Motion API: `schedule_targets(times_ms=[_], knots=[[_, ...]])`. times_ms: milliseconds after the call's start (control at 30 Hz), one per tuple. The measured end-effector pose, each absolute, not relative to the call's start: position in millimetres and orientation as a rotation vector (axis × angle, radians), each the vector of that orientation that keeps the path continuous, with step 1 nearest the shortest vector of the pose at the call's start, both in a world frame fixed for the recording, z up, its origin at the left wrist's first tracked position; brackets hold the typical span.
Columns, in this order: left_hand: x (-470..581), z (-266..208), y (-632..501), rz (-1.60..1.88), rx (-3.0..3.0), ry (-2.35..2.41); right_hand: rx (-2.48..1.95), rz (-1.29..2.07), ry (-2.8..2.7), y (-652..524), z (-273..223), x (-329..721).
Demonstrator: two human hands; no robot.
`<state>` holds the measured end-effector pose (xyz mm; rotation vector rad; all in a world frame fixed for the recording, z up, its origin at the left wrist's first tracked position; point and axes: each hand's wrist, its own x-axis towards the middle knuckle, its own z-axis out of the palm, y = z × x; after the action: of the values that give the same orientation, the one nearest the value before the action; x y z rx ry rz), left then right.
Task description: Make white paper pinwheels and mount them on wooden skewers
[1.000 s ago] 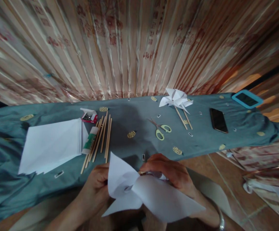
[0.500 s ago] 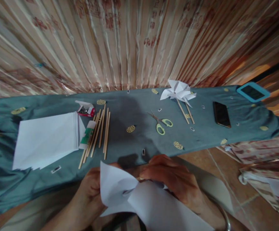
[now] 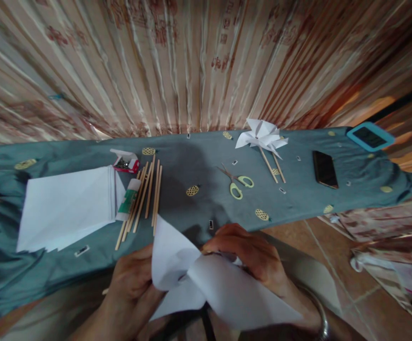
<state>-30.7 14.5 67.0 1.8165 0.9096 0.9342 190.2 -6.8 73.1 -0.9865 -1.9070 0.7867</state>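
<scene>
A white paper pinwheel [image 3: 213, 284] with curved blades is held low in front of me, over my lap. My left hand [image 3: 131, 284] is closed at its left side, the fingertips partly hidden behind a blade. A pale tip of a wooden stick [image 3: 105, 291] pokes out at the left of that hand. My right hand [image 3: 246, 253] curls over the pinwheel's upper right, its fingers bent in near the centre. What the right fingertips press on behind the paper is partly hidden.
On the cloth-covered table [image 3: 177, 213] lie a paper stack [image 3: 67, 203], a glue stick [image 3: 129, 199], several wooden sticks [image 3: 149, 189], a small red box [image 3: 126, 162] of metal pieces, scissors [image 3: 235, 180], finished pinwheels [image 3: 261, 137], a phone [image 3: 325, 169] and a blue-framed device [image 3: 370, 136].
The pinwheel has turned and tilted slightly, its left blade now pointing higher. My left hand has shifted a little to the left, and the stick tip beside it has come into view.
</scene>
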Motion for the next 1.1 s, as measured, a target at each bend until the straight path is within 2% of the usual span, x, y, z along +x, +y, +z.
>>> schedule_targets(times_ms=[200,300,467,700,900,1100], knots=[[-12.0,41.5,35.5,0.779,1.468,1.145,-1.209,1.131,-1.776,30.6,46.9,198.1],[-3.4,31.6,40.6,0.717,1.232,1.123,-1.188,1.297,-1.692,47.8,37.2,204.4],[-1.2,27.3,42.7,0.632,1.090,1.062,-1.201,1.373,-1.592,57.3,30.2,208.3],[-8.6,15.3,39.2,0.605,1.217,1.091,-1.205,1.389,-1.562,57.9,26.4,201.0],[-10.2,17.1,36.9,0.757,1.523,1.160,-1.228,1.386,-1.489,56.0,17.4,191.7],[-15.0,18.1,36.9,0.748,1.834,1.181,-1.243,1.365,-1.459,53.8,14.1,185.5]])
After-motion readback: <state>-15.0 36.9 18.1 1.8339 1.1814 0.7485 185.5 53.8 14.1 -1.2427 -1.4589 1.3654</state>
